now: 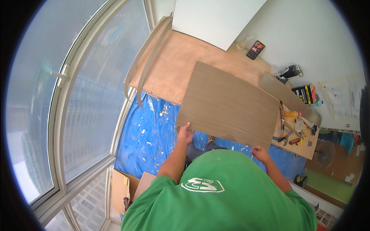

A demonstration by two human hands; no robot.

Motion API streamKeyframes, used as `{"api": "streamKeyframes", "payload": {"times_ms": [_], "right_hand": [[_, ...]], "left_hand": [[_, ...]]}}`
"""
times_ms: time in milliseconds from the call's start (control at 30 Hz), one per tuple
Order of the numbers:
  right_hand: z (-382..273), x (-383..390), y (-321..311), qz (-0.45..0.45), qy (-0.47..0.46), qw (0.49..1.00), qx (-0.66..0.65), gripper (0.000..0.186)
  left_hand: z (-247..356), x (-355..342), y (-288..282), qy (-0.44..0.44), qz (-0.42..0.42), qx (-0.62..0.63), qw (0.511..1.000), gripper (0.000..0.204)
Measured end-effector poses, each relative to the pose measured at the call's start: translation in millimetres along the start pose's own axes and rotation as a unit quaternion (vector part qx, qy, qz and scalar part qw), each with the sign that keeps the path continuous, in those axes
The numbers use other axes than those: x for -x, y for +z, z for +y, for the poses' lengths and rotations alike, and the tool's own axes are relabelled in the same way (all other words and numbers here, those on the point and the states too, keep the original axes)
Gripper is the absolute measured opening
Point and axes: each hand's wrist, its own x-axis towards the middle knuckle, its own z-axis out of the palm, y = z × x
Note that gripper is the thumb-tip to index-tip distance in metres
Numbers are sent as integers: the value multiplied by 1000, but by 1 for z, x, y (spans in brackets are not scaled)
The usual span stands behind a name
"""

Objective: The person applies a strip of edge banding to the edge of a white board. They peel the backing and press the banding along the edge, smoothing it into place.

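Note:
A brown wood-grain panel [227, 102] lies partly on the light plywood worktop, its near edge sticking out toward me over the floor. My left hand [186, 134] grips that edge close to its left corner, thumb on top and the other fingers mostly hidden beneath. Just below the panel's near right corner is my right hand [261, 153], its fingers pinched together. Something thin and pale shows at those fingertips, too small to name. Whether this hand touches the panel I cannot tell.
Two curved edging strips [144, 65] hang off the plywood worktop [169, 65] at left. A white panel [216, 19] stands behind. Hand tools [295, 141] and an orange bottle [293, 114] crowd the right side, with a phone [255, 50] farther back. Blue sheeting [142, 131] with scraps covers the floor.

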Motion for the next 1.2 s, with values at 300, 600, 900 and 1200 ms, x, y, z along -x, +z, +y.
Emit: {"api": "streamKeyframes", "payload": {"times_ms": [300,600,900,1200], "right_hand": [[44,-33,-36,-15,-63,998,18,19],[42,-101,-116,-85,-146,984,-58,14],[-253,-145,-203,43,-469,882,7,53],[-423,-176,-231,-228,-372,897,67,81]], "left_hand": [[-36,-9,15,51,5,48,998,57],[-64,53,39,208,-80,86,971,51],[-80,183,147,326,-83,-8,942,55],[-124,274,230,392,-94,-36,915,59]]}}
